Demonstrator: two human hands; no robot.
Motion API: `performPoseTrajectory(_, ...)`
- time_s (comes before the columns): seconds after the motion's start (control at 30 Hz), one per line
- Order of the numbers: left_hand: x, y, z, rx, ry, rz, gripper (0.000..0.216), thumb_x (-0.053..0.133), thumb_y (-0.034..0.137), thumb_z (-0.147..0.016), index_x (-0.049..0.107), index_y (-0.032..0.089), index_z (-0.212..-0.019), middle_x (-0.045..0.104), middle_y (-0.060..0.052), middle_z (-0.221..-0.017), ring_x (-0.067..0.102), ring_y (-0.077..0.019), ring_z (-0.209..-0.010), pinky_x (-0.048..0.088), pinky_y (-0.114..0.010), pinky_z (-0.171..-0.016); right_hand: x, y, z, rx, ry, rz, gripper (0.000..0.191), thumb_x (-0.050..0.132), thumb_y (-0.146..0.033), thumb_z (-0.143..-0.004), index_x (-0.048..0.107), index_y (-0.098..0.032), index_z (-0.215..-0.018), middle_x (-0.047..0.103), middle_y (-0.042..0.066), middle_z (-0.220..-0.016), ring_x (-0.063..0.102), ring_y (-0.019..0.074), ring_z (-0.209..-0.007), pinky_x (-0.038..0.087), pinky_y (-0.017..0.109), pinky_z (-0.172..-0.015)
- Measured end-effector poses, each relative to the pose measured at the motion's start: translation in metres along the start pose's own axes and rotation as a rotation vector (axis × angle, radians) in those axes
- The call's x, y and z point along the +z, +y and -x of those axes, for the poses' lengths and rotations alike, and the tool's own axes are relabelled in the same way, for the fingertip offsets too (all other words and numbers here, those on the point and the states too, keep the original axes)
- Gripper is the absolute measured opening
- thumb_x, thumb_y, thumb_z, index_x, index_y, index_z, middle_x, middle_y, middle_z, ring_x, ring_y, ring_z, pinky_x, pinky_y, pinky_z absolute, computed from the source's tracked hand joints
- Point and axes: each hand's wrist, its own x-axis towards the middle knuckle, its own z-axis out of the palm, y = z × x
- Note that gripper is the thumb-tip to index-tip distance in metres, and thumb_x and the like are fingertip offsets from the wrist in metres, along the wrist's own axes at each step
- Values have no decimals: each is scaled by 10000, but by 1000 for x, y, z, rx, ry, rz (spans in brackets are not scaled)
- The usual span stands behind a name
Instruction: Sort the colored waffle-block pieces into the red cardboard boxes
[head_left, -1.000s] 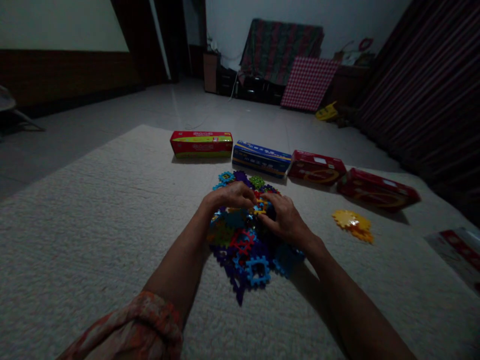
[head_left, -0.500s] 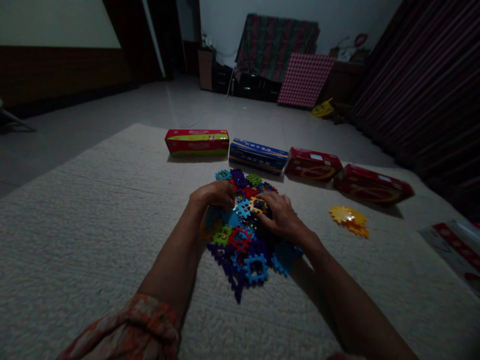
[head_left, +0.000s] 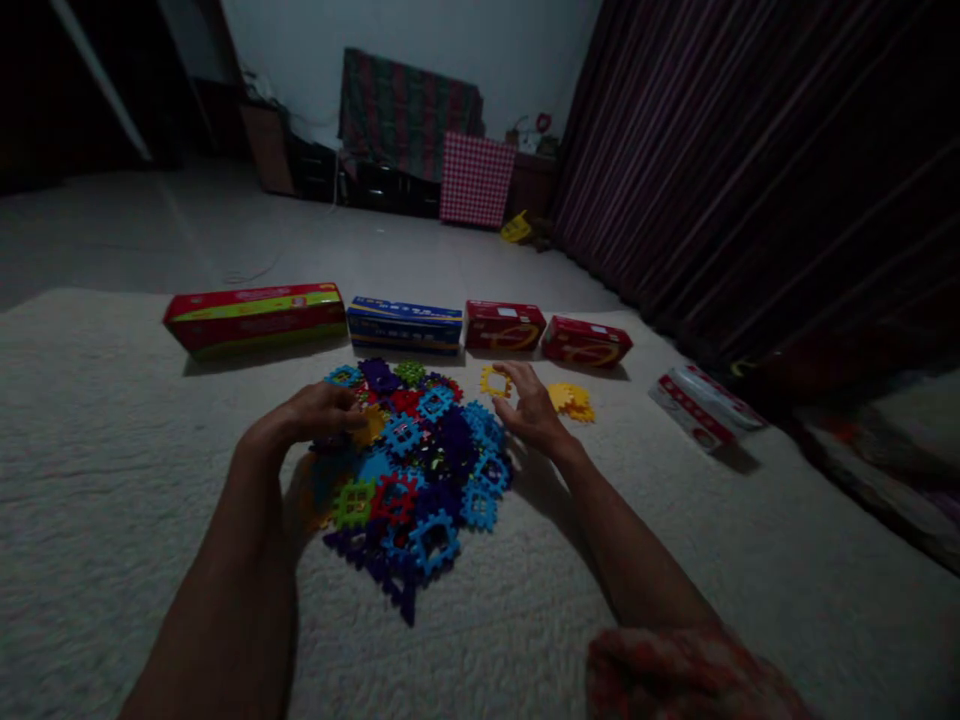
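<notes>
A heap of plastic interlocking building pieces [head_left: 436, 541] in blue, purple, red and green lies on the pale quilted mat. My right hand [head_left: 531, 408] pinches a yellow square frame piece [head_left: 486, 384] by its edge, held off the right side of the heap. At the left of the heap, my left hand [head_left: 315, 412] is closed on a solid yellow piece [head_left: 369, 428], its fingertips over that piece's edge. A small pile of yellow pieces [head_left: 572, 401] rests beyond my right hand.
Along the far side of the mat [head_left: 135, 480] stand a red-and-green box [head_left: 259, 318], a blue box [head_left: 405, 326] and two red boxes [head_left: 504, 326]. A white-and-red box [head_left: 705, 405] lies at the right. Dark curtains [head_left: 720, 180] hang behind.
My right hand has carried the yellow frame piece from the heap to the right, towards the yellow pile. A yellow piece now shows at my left fingers. The view has turned right.
</notes>
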Motion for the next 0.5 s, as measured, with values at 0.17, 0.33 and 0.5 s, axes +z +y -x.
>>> performPoseTrajectory(0.17, 4, 12, -5, 66, 263, 4, 287, 620, 500, -654, 643, 218, -602, 598, -19, -572, 548, -188, -582, 368, -273, -537, -42, 71, 37, 328, 144, 198, 480, 564, -253, -768, 621, -110, -1223, 611, 215, -1266, 581, 348, -1194, 457, 568, -1035)
performPoseTrajectory(0.33, 27, 39, -11, 86, 312, 88, 289, 613, 492, -655, 684, 212, -675, 636, -12, -595, 568, -184, -598, 381, -255, -533, -52, 116, 63, 513, 251, 258, 448, 557, -295, -748, 641, -144, -1162, 629, 185, -1220, 632, 319, -1089, 492, 554, -996)
performPoseTrajectory(0.5, 42, 52, -15, 143, 299, 140, 348, 601, 517, -653, 693, 183, -687, 638, -19, -617, 572, -179, -619, 384, -257, -549, -38, 108, 56, 386, 337, 279, 420, 550, -294, -762, 641, -140, -1142, 600, 211, -1281, 564, 363, -1231, 420, 618, -1066)
